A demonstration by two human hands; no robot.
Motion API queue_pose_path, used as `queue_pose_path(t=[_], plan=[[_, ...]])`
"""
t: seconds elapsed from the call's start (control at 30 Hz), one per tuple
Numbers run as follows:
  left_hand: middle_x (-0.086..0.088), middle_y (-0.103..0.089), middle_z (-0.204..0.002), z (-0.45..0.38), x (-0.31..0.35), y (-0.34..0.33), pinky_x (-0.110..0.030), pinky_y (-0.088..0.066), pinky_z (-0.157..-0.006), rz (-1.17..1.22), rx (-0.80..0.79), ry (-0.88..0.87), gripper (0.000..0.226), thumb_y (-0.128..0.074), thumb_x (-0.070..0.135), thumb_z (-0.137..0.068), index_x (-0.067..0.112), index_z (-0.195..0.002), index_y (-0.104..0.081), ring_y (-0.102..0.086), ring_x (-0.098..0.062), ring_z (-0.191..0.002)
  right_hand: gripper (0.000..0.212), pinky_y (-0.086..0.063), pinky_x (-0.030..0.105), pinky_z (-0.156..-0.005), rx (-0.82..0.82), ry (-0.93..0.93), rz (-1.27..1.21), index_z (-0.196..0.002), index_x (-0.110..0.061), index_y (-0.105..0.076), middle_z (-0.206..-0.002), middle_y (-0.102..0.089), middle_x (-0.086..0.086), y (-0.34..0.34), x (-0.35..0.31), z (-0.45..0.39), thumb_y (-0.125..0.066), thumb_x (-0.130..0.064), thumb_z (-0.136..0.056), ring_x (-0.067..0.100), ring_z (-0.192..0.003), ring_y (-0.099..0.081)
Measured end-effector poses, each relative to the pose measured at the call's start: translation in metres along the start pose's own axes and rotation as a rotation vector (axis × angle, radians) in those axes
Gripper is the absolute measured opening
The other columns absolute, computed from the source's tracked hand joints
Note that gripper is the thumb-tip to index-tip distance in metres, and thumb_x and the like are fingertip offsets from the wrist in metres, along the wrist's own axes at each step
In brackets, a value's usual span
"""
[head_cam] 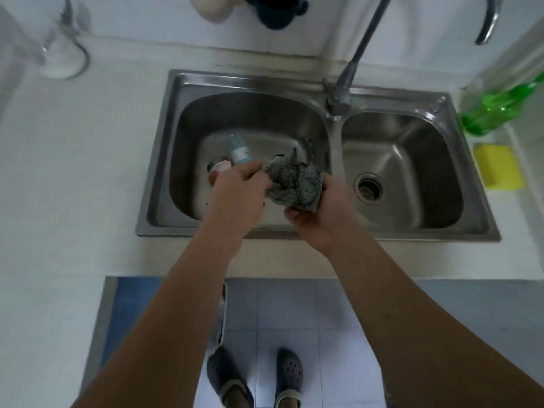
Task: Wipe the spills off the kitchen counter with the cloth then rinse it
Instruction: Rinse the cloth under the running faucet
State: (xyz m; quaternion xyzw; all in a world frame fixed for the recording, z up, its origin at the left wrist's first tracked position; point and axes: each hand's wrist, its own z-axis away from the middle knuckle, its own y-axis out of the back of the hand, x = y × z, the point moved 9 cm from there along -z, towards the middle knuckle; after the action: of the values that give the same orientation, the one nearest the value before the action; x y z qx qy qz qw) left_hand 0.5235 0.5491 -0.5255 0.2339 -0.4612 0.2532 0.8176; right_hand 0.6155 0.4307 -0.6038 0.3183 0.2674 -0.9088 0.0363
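Note:
A bunched grey-green cloth (291,181) with a dark dotted trim hangs over the left basin of the steel double sink (164,148). My left hand (238,195) pinches its left edge. My right hand (321,216) grips it from the right and below, fingers curled round the wad. The white kitchen counter (82,178) surrounds the sink. The tap spout (365,39) reaches up out of frame; no water stream is clear to see.
A small bottle (238,150) and a cup (219,167) lie in the left basin. The right basin shows an open drain (369,188). A green bottle (497,110) and yellow sponge (499,170) sit at the right. A white container (63,54) stands back left.

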Motion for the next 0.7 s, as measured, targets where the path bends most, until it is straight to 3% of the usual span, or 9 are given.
queue_pose_path(t=[0.07, 0.1, 0.17, 0.2, 0.3, 0.4, 0.53, 0.6, 0.7], plan=[[-0.003, -0.075, -0.096, -0.010, -0.003, 0.019, -0.054, -0.059, -0.088, 0.009, -0.007, 0.006, 0.011, -0.063, 0.025, -0.093, 0.033, -0.095, -0.071, -0.070, -0.024, -0.084, 0.035, -0.039, 0.028, -0.048, 0.142, 0.014, 0.140, -0.124, -0.003, -0.068, -0.101, -0.064, 0.015, -0.008, 0.006, -0.012, -0.051, -0.025, -0.103, 0.019, -0.072, -0.054], [-0.004, -0.075, -0.100, -0.015, -0.003, 0.024, -0.054, -0.060, -0.088, -0.023, -0.031, 0.011, 0.020, -0.066, 0.039, -0.087, 0.032, -0.105, -0.071, -0.070, -0.022, -0.086, 0.033, -0.039, 0.027, -0.048, 0.201, 0.035, 0.216, -0.123, -0.003, -0.069, -0.097, -0.065, 0.014, -0.014, 0.005, -0.015, -0.055, -0.024, -0.101, 0.019, -0.071, -0.054], [0.003, -0.073, -0.107, -0.022, -0.003, 0.028, -0.049, -0.060, -0.091, -0.110, -0.102, -0.002, 0.061, -0.065, 0.063, -0.068, 0.036, -0.123, -0.067, -0.071, -0.020, -0.094, 0.027, -0.043, 0.024, -0.048, 0.251, 0.085, 0.321, -0.119, -0.005, -0.071, -0.090, -0.070, 0.014, -0.029, 0.001, -0.017, -0.061, -0.021, -0.100, 0.019, -0.069, -0.060], [0.007, -0.071, -0.108, -0.024, -0.002, 0.027, -0.047, -0.060, -0.091, -0.159, -0.141, -0.029, 0.068, -0.065, 0.068, -0.066, 0.038, -0.126, -0.065, -0.070, -0.018, -0.096, 0.025, -0.047, 0.026, -0.052, 0.255, 0.105, 0.339, -0.117, -0.004, -0.071, -0.091, -0.072, 0.015, -0.035, -0.001, -0.018, -0.063, -0.019, -0.099, 0.021, -0.071, -0.064], [0.013, -0.066, -0.108, -0.032, 0.002, 0.025, -0.044, -0.060, -0.091, -0.221, -0.186, -0.085, 0.065, -0.075, 0.052, -0.080, 0.034, -0.140, -0.056, -0.069, -0.016, -0.095, 0.024, -0.050, 0.037, -0.069, 0.269, 0.125, 0.341, -0.115, -0.003, -0.071, -0.095, -0.076, 0.017, -0.043, -0.009, -0.021, -0.068, -0.018, -0.097, 0.028, -0.083, -0.067], [0.009, -0.067, -0.113, -0.050, 0.000, 0.028, -0.045, -0.060, -0.091, -0.218, -0.143, -0.106, 0.060, -0.076, 0.033, -0.087, 0.029, -0.142, -0.055, -0.069, -0.017, -0.099, 0.020, -0.051, 0.035, -0.064, 0.254, 0.121, 0.328, -0.111, -0.004, -0.070, -0.087, -0.075, 0.011, -0.048, -0.015, -0.027, -0.069, -0.019, -0.097, 0.023, -0.077, -0.067], [0.005, -0.068, -0.111, -0.071, -0.005, 0.022, -0.046, -0.062, -0.086, -0.161, -0.087, -0.067, 0.052, -0.073, 0.023, -0.089, 0.031, -0.137, -0.056, -0.070, -0.021, -0.097, 0.023, -0.059, 0.054, -0.092, 0.252, 0.131, 0.377, -0.111, -0.001, -0.066, -0.105, -0.075, 0.020, -0.044, -0.023, -0.040, -0.071, -0.019, -0.097, 0.030, -0.094, -0.071], [0.003, -0.068, -0.111, -0.076, -0.006, 0.016, -0.041, -0.063, -0.083, -0.161, -0.061, -0.074, 0.049, -0.073, 0.022, -0.089, 0.031, -0.135, -0.058, -0.070, -0.022, -0.094, 0.031, -0.058, 0.055, -0.094, 0.260, 0.145, 0.422, -0.116, 0.003, -0.064, -0.113, -0.073, 0.024, -0.040, -0.026, -0.044, -0.070, -0.021, -0.098, 0.033, -0.098, -0.072], [0.012, -0.065, -0.102, -0.077, -0.002, 0.002, -0.028, -0.058, -0.075, -0.195, -0.018, -0.084, 0.042, -0.073, 0.022, -0.090, 0.033, -0.129, -0.059, -0.067, -0.014, -0.090, 0.024, -0.058, 0.057, -0.092, 0.253, 0.152, 0.480, -0.108, -0.006, -0.069, -0.113, -0.073, 0.023, -0.033, -0.037, -0.043, -0.069, -0.028, -0.097, 0.039, -0.105, -0.071]])
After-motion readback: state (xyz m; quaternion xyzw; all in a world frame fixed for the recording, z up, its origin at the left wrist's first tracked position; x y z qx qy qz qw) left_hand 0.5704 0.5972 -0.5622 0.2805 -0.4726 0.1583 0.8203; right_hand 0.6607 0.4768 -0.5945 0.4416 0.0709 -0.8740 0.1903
